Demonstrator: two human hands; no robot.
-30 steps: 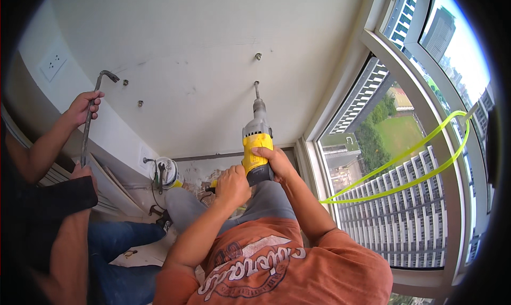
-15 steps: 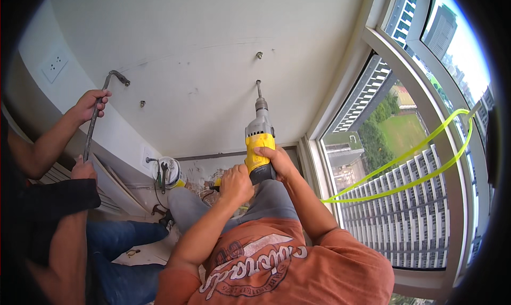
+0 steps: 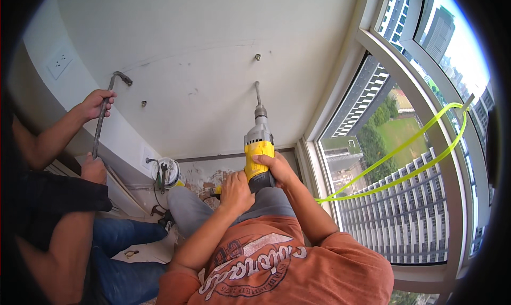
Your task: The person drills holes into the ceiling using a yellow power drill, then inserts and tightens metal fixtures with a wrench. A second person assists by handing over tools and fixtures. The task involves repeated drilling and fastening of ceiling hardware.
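Both my hands are closed on a yellow and grey power drill (image 3: 259, 148). My right hand (image 3: 275, 168) wraps round the drill's body from the right side. Lower and to the left, my left hand (image 3: 237, 191) grips it near the rear, with a bit of yellow casing showing beyond the fingers. A long bit (image 3: 258, 95) runs from the chuck to the white wall (image 3: 213, 108), its tip at the wall surface; I cannot tell how deep it sits. Above the tip, a metal bolt (image 3: 257, 57) sticks out of the wall.
At my left, a co-worker's two hands hold a metal pry bar (image 3: 101, 118), its hooked end at the wall. A second bolt (image 3: 143, 104) protrudes nearby. A bucket with tools (image 3: 168, 173) stands below. Windows (image 3: 388, 118) line the right, with a neon-yellow strap (image 3: 404, 150) looped there.
The drill has drawn back slightly from the wall, and more of the bit shows ahead of the chuck. My hands keep their grip. The view has shifted a little.
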